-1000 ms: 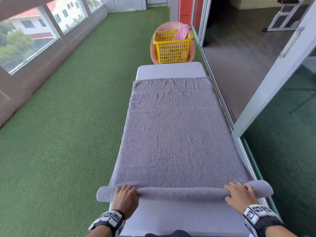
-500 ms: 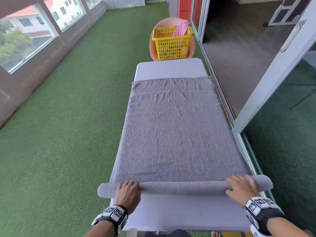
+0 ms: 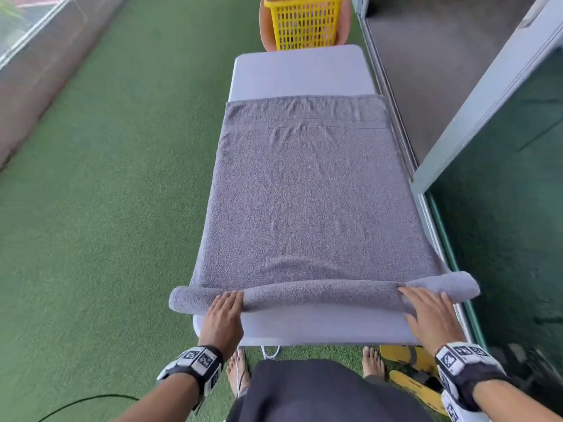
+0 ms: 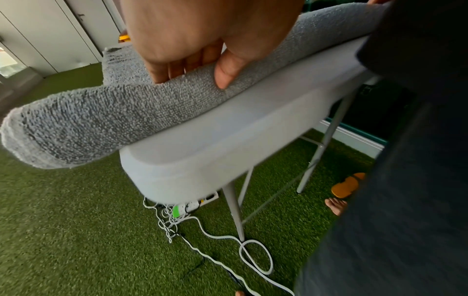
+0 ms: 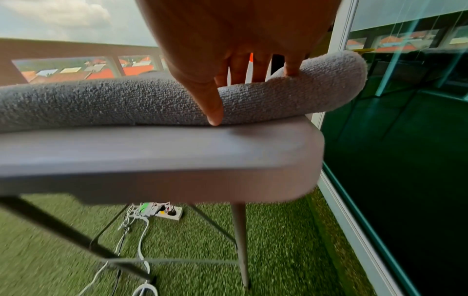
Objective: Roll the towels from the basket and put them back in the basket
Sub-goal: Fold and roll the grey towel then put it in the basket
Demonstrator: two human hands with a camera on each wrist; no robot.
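Observation:
A grey towel [image 3: 307,193] lies spread along the white folding table [image 3: 298,71]. Its near end is rolled into a tube [image 3: 320,292] that overhangs both table sides. My left hand [image 3: 227,306] lies flat on the tube's left part, with its fingers over the top and its thumb on the near side [image 4: 222,78]. My right hand [image 3: 426,306] presses the right part the same way, fingers spread [image 5: 240,66]. The yellow basket [image 3: 304,22] stands past the table's far end, cut off by the top edge.
The basket sits on a pink round seat [image 3: 344,22]. A glass sliding door frame [image 3: 487,86] runs close along the table's right side. Green turf [image 3: 106,208] covers the floor. Yellow slippers [image 3: 408,370] lie by my feet. A power strip with cables [image 4: 192,206] lies under the table.
Both hands have pushed the roll a little farther along the table and it has grown slightly thicker. The head view has tilted down, so the basket is now at the top edge.

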